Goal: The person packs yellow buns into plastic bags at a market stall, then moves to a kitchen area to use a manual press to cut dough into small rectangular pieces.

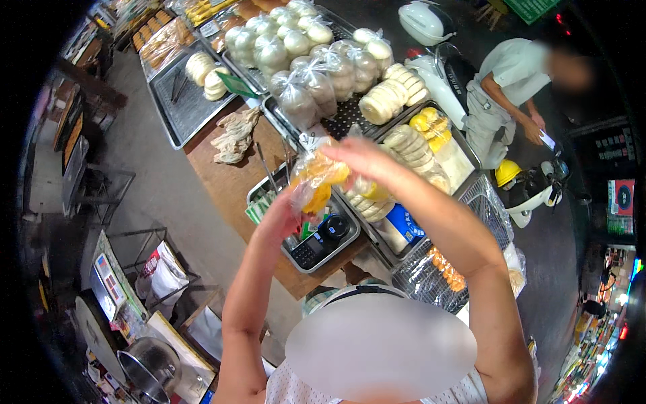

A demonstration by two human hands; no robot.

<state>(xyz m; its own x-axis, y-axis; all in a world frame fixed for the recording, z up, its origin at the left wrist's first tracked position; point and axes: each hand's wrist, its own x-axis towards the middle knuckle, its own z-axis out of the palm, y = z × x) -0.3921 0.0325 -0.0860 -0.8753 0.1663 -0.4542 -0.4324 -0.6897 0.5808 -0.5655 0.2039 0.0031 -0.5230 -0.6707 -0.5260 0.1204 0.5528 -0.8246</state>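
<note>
A clear plastic bag with yellow buns inside is held up over the front of the stall. My left hand is closed round its lower left side. At its upper right, my right hand has its fingers bent onto the plastic, somewhat smeared by motion. Below the hands stands a metal tray with a black keypad device, a round black object and green-and-white packets. Just beyond the bag, white flat buns and bagged yellow buns lie in a tray.
Bagged white buns fill the far trays. A crumpled cloth lies on the brown board. Tongs rest in a metal tray at far left. At right, a person bends beside a scooter, near a yellow helmet.
</note>
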